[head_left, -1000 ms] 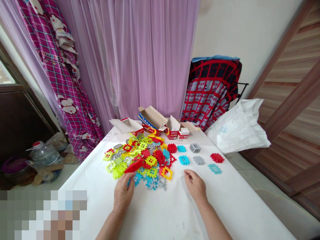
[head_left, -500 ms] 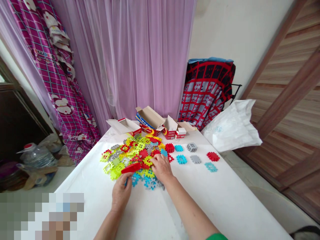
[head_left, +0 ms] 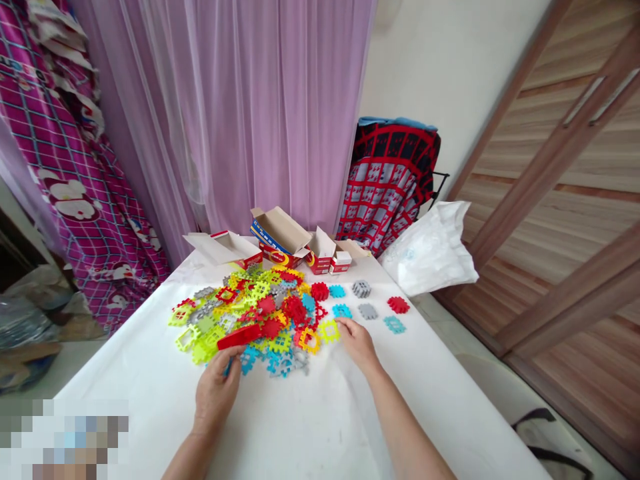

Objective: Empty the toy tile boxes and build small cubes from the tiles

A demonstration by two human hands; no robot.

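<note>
My left hand [head_left: 219,383] is closed on a long flat red plastic piece [head_left: 239,337] at the near left of the pile; a bit of blue shows below the thumb. Between the fingertips of my right hand [head_left: 358,341] is a yellow-green toothed window tile [head_left: 329,331], at the pile's right edge. The pile [head_left: 260,320] mixes toothed tiles in red, yellow, green, blue and grey. To its right, separate tiles lie sorted: red tiles [head_left: 320,291], blue tiles [head_left: 342,311], a grey stack [head_left: 361,289], a grey tile [head_left: 368,311], a red tile [head_left: 398,305] and a pale blue window tile [head_left: 395,325].
Behind the pile stand several opened cardboard boxes, among them a blue-and-red box [head_left: 280,237] and a small red-and-white box [head_left: 341,263]. A white plastic bag [head_left: 430,250] is at the table's right edge. White cloth covers the table [head_left: 290,433].
My right hand has moved out of the pile to the right, bringing the yellow-green window tile with it. My left hand keeps its hold on the red piece. The view has turned right.
</note>
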